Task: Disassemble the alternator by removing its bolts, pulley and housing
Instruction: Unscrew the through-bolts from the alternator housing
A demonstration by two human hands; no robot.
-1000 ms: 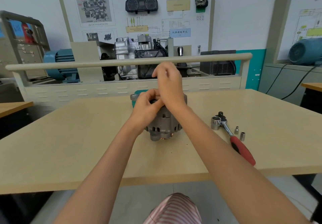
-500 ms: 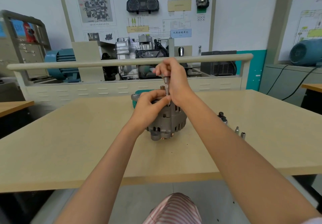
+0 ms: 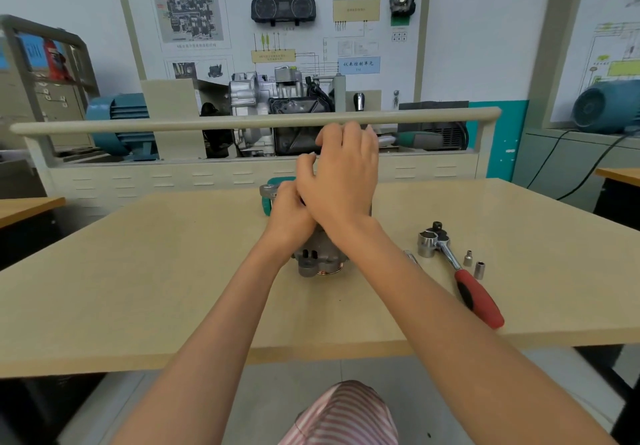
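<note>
The grey alternator point(image 3: 318, 261) stands at the middle of the table point(image 3: 156, 271), mostly hidden behind my hands. My left hand point(image 3: 291, 218) grips its upper part with curled fingers. Just above and to the right, my right hand point(image 3: 343, 181) is turned with its back to me and its fingers curled at the top. The slim metal rod it pinched a moment ago is hidden behind it.
A red-handled ratchet wrench point(image 3: 476, 297) with a socket on its head lies right of the alternator, with two small sockets point(image 3: 479, 269) beside it. A small metal part point(image 3: 410, 256) lies by my right forearm. A teal object point(image 3: 266, 204) sits behind the alternator. A rail point(image 3: 207, 124) borders the far edge.
My right hand first rose with a slim metal rod above the alternator, then rolled over so its back hides the rod. My left hand stayed on the alternator.
</note>
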